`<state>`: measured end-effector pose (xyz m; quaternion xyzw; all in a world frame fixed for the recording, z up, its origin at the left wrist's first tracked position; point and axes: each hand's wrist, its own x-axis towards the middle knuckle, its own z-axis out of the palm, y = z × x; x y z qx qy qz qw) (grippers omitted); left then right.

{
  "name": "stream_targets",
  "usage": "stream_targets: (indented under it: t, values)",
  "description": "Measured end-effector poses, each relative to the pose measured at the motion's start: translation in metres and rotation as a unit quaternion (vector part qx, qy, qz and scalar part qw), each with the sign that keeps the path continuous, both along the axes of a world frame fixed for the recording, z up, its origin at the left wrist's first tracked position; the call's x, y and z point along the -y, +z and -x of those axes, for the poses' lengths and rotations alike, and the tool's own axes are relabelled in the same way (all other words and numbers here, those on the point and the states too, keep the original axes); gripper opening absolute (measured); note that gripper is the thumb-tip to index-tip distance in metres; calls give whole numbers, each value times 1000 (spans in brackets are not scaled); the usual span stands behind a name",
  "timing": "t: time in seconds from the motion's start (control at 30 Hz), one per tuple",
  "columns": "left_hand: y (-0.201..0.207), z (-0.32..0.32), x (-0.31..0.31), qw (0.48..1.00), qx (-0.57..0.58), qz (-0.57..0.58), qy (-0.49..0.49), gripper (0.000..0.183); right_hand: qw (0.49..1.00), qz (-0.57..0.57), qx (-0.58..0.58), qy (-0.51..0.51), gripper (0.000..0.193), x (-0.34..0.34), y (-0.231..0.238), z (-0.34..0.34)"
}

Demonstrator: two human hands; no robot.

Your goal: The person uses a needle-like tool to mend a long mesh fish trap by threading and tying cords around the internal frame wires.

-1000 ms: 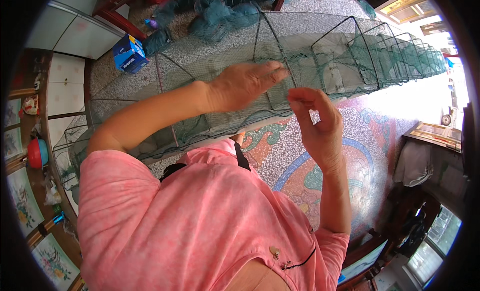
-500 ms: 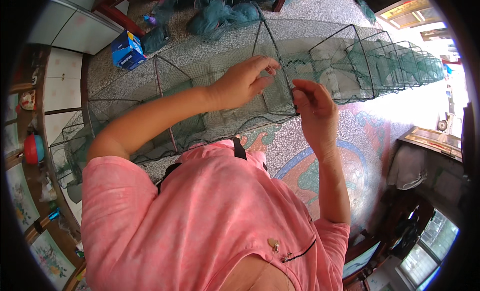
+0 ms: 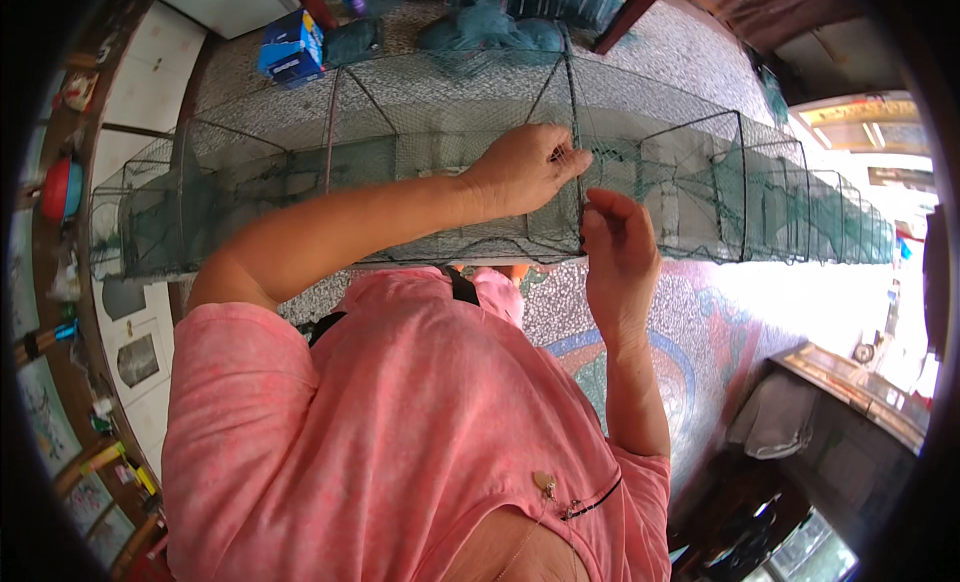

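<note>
1. Head view: net cage (image 3: pixel 690 192) already stretched open across the speckled floor (image 3: pixel 690 77), one end near the floor's left edge.
2. Left hand (image 3: pixel 525 170) pressed fingertips together beside a dark rod (image 3: pixel 573 92); right hand (image 3: pixel 622 250) curled nearby, grip unclear.
3. What remained undone there couldn't be told.

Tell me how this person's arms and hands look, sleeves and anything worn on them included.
The loose, short sleeves of a mottled pink top end near the elbows, leaving both forearms bare. The left hand and right hand are ungloved, and no watch or bracelet shows on either wrist.
</note>
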<state>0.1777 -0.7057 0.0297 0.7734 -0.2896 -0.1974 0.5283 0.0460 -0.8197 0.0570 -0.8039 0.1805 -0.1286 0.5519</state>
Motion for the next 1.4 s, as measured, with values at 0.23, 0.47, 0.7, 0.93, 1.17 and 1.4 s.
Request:
stream_targets:
  t: [0.23,0.47,0.7,0.93,1.17,1.4]
  values:
    - [16,16,-24,941,-281,103,158,21,981,-15,148,127,33,29,26,-17]
    - [17,31,-28,923,-285,109,234,18,764,396,286,421,23,63,32,-100]
    - [4,33,-25,967,-144,86,193,17,588,551,167,567,4,49,28,-125]
    - [40,18,-58,986,-92,-128,57,21,759,267,69,589,19,51,50,-146]
    - [12,-22,-104,874,252,-362,203,41,900,138,147,386,15,40,35,-207]
    - [9,-28,-107,914,214,-315,140,45,864,183,4,469,49,5,-13,-258]
